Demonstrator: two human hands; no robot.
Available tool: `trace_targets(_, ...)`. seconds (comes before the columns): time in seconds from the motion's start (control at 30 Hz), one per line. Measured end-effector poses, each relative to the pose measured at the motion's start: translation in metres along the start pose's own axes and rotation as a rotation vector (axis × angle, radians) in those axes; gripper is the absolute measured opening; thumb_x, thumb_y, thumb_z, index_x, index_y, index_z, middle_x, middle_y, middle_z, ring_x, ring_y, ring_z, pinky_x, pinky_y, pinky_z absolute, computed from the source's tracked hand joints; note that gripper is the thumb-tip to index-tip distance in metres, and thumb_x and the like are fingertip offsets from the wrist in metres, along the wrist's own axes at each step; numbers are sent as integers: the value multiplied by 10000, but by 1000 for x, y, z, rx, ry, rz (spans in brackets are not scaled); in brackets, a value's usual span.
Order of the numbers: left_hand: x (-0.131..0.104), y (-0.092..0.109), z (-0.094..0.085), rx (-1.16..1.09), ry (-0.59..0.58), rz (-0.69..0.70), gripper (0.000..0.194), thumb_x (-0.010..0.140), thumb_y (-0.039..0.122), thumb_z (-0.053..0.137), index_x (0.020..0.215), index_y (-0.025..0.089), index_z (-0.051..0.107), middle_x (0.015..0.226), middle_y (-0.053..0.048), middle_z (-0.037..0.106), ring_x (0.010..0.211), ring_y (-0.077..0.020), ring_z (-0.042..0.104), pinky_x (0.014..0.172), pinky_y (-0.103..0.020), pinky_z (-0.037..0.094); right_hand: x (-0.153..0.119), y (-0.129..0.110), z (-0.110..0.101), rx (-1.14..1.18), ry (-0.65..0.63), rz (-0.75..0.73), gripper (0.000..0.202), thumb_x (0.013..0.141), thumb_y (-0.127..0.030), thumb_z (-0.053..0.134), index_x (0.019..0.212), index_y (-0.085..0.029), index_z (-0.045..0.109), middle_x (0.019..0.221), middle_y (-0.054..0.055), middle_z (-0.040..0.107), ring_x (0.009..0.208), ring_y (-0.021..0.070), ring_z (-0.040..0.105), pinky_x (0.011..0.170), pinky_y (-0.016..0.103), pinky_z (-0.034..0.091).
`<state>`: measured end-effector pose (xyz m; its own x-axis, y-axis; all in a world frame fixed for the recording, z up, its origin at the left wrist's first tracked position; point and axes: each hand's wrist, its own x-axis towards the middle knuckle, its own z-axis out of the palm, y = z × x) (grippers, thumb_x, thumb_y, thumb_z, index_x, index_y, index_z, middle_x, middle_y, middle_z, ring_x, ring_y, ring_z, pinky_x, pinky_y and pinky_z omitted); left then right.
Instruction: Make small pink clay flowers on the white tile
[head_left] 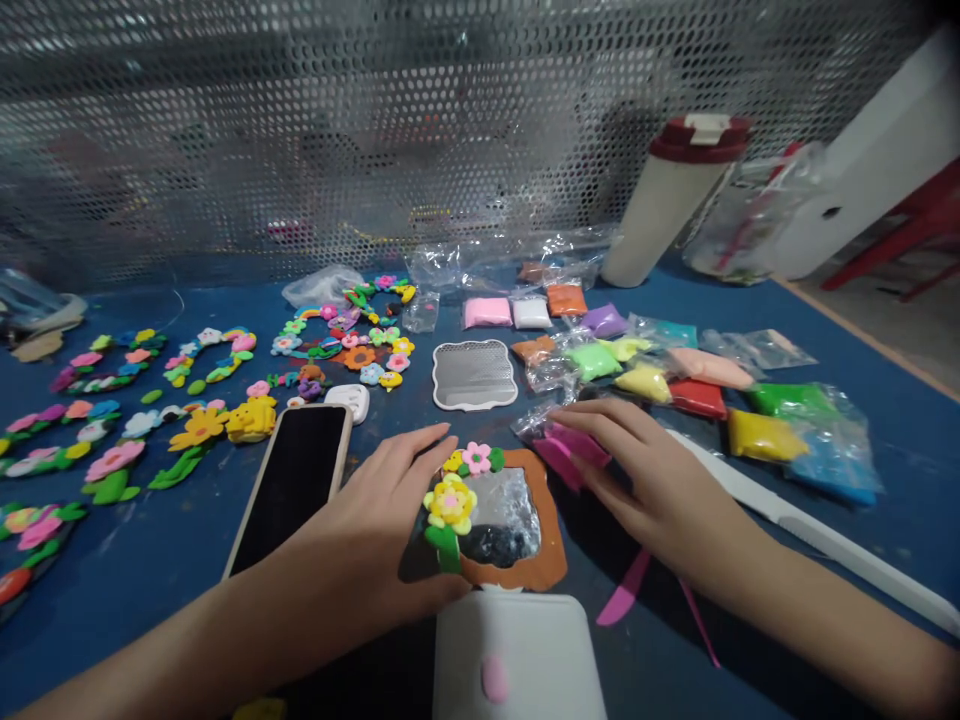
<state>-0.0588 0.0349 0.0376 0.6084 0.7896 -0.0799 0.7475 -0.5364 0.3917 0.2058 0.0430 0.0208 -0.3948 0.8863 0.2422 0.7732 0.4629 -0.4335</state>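
Observation:
My left hand (375, 530) lies beside a small mirror (502, 510) framed in brown clay, its fingers stretched out and thumb near the lower edge. Yellow and pink clay flowers (451, 503) with green leaves decorate the frame's left side and top left corner. On the mirror's right, my right hand (645, 465) has its fingers and thumb around a magenta clay packet (568, 455) in clear plastic. Below the mirror stands a white case (517, 650) with a small pink piece of clay (494, 678) on it. Pink tools (625, 590) lie under my right wrist.
Several coloured clay packets (705, 367) spread across the right, near a long white tool (810, 535). A plain white-framed mirror (475, 375) lies ahead. Left are a phone (292, 480) and several flower-decorated clay pieces (217, 355). A tumbler (667, 200) stands by the perforated metal panel (375, 130).

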Motion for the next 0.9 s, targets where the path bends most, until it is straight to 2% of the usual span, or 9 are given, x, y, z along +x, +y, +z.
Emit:
trace_targets(0.07,-4,0,5,-30,14,-4,820,749,425,656,1417,228,224,1497,-109,246,1361,-299,249,1090,-462,323,-4,-1,-2,-15,-42,-8,349,898,-255,495,1237,-172,490,1246,140,531,1149,251,504,955,462,444)
trace_targets(0.2,-10,4,22,-141,71,-33,752,791,299,610,1414,186,204,1510,-150,200,1390,-290,195,1117,-477,268,-13,-3,0,-24,-159,-140,839,740,-504,667,1396,-179,257,1412,171,397,1314,318,341,1052,617,245)
trace_targets(0.27,-13,6,30,-221,145,-83,730,791,275,607,1406,192,223,1519,-148,173,1396,-293,183,1126,-491,236,-16,-4,1,-31,-173,-184,929,715,-524,681,1417,-167,188,1432,186,366,1335,332,300,1051,650,188)
trace_targets(0.33,-15,7,36,-362,241,-167,667,819,285,577,1399,210,255,1521,-129,187,1394,-293,200,1129,-487,222,-20,-6,-1,-52,-153,-160,830,720,-484,694,1362,-141,295,1346,196,457,1252,347,399,1000,632,285)
trace_targets(0.4,-15,8,37,-600,323,-275,589,871,311,510,1400,220,269,1509,-117,242,1381,-286,247,1122,-463,238,-24,-10,-5,-58,-143,-73,489,772,-410,662,1144,-137,500,1090,158,610,1015,321,549,852,551,432)
trace_targets(0.47,-14,9,32,-898,321,-381,576,899,348,465,1414,210,245,1499,-125,287,1366,-283,290,1108,-439,263,-28,-19,-8,1,-162,64,145,861,-314,545,888,-172,558,831,86,636,783,256,578,686,439,476)
trace_targets(0.67,-5,13,3,-1498,273,-599,452,873,277,540,1299,181,422,1485,-108,340,1266,-276,454,1084,-387,328,-37,-48,-4,456,-219,340,124,897,-252,435,992,-225,511,1033,84,609,906,220,592,807,414,486)
trace_targets(0.77,3,13,-9,-1593,294,-642,376,859,198,552,1225,140,488,1427,-120,430,1180,-282,539,1055,-402,374,-36,-54,-2,694,-232,389,267,860,-299,508,1119,-247,472,1228,97,538,1113,230,532,968,426,424)
trace_targets(0.9,14,8,-12,-1591,307,-686,303,841,134,544,1143,110,546,1360,-151,496,1110,-286,591,1001,-421,425,-34,-52,4,1028,-207,528,329,818,-386,552,1113,-265,474,1274,95,531,1165,254,528,962,436,448)
